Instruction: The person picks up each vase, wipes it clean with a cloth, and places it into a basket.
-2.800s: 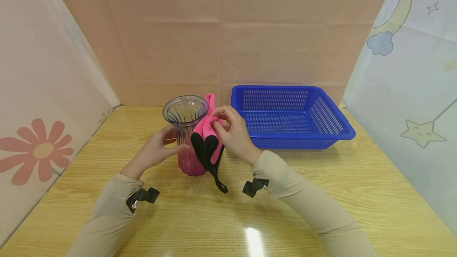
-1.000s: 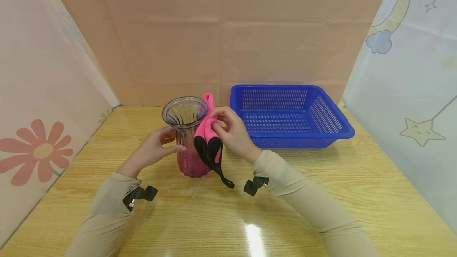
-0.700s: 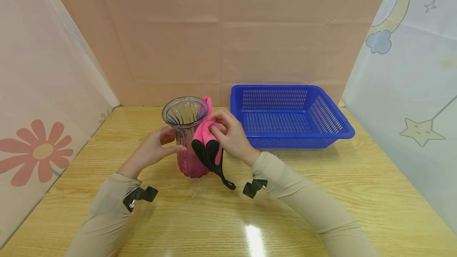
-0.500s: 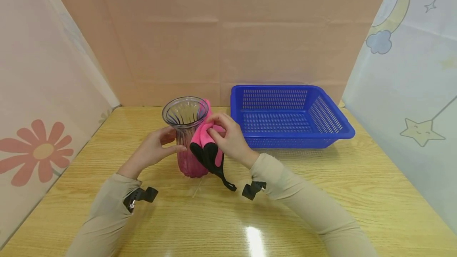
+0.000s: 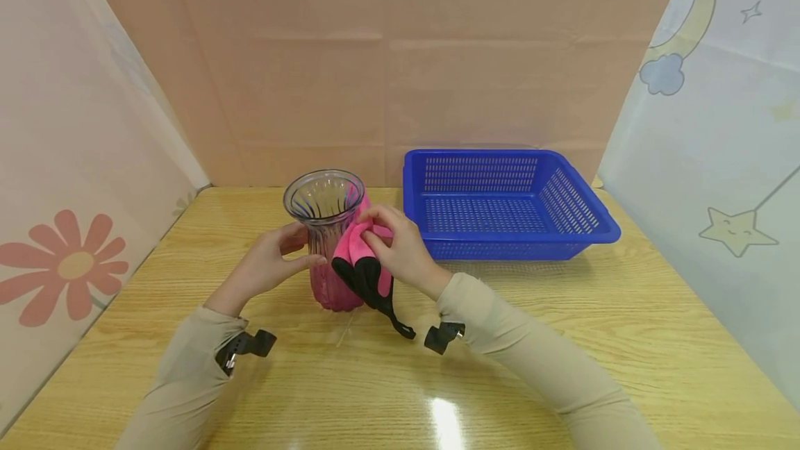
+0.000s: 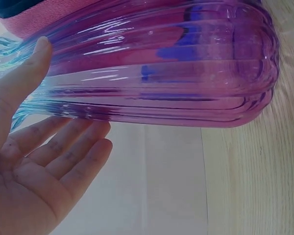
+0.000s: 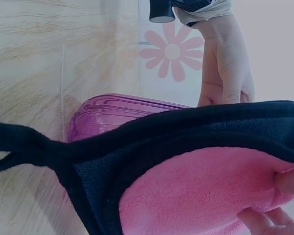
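A ribbed glass vase (image 5: pixel 328 276), clear at the top and pink-purple toward its base, stands upright on the table. My left hand (image 5: pixel 269 262) holds it from the left, with the thumb (image 6: pixel 36 61) on the near side and the fingertips against the other side. My right hand (image 5: pixel 403 245) pinches a folded pink cloth (image 5: pixel 359 245) with black trim and a black hanging loop, against the right side of the vase. Part of the cloth lies behind the vase rim. In the right wrist view, the cloth (image 7: pixel 186 191) covers much of the vase (image 7: pixel 100 117).
A blue perforated plastic basket (image 5: pixel 500 247) stands at the back right, with nothing seen inside. A thin pale strand (image 5: pixel 345 330) lies on the wooden table (image 5: pixel 350 394) in front of the vase. Printed sheets hang on both sides and a plain one behind.
My right hand has slid the cloth down along the vase's right side, so its pink tip has sunk behind the rim. My left hand and the vase stay nearly still.
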`<action>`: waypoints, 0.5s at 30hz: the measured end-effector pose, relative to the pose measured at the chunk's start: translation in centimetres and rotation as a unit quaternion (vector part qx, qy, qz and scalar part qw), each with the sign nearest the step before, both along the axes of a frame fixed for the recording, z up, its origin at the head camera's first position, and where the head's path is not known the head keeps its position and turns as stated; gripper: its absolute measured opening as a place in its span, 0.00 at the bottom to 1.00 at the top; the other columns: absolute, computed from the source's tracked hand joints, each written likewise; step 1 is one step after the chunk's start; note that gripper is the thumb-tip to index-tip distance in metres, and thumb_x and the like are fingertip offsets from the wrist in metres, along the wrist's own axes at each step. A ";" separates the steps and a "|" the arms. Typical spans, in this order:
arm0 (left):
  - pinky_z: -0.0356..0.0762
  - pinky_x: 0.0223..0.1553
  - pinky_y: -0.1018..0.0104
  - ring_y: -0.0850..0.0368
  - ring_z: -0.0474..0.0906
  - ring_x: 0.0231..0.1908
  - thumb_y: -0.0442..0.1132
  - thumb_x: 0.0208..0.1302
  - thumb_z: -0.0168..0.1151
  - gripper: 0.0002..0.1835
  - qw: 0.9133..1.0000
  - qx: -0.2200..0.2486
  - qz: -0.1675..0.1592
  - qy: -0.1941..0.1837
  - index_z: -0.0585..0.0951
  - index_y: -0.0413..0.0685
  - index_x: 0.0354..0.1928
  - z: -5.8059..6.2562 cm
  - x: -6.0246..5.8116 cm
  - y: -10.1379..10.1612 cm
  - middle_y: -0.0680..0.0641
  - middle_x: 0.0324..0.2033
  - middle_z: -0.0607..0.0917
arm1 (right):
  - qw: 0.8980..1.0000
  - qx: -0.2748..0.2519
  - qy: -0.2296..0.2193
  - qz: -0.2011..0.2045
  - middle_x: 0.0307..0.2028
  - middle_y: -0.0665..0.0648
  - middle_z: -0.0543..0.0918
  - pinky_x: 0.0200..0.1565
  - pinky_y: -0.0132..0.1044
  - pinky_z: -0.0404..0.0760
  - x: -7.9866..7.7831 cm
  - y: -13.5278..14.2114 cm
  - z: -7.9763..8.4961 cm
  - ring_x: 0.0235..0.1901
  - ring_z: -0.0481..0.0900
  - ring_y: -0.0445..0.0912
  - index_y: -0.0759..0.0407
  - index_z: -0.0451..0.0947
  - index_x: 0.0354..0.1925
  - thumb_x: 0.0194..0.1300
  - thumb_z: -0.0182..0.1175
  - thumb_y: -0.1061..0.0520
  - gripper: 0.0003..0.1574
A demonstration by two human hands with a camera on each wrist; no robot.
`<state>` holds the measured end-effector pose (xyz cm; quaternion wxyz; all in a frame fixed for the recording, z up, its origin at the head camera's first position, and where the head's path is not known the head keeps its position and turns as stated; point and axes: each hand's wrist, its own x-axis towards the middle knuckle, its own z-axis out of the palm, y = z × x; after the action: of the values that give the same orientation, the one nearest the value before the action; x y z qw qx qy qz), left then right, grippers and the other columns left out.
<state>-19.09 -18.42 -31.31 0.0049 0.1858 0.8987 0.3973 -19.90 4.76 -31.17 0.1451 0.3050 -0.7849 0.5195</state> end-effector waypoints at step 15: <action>0.72 0.60 0.45 0.41 0.75 0.56 0.50 0.55 0.67 0.34 1.000 -0.003 0.012 0.000 0.71 0.40 0.60 -0.2 -0.2 0.0 0.37 0.55 0.79 | 1.000 0.020 -0.001 -0.008 0.42 0.63 0.79 0.49 0.40 0.83 -0.1 0.2 -0.9 0.47 0.80 0.52 0.64 0.75 0.40 0.61 0.58 0.68 0.07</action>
<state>-19.26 -18.38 -31.55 0.0007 0.1747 0.9019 0.3950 -19.96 4.98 -32.02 0.1430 0.3008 -0.7976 0.5029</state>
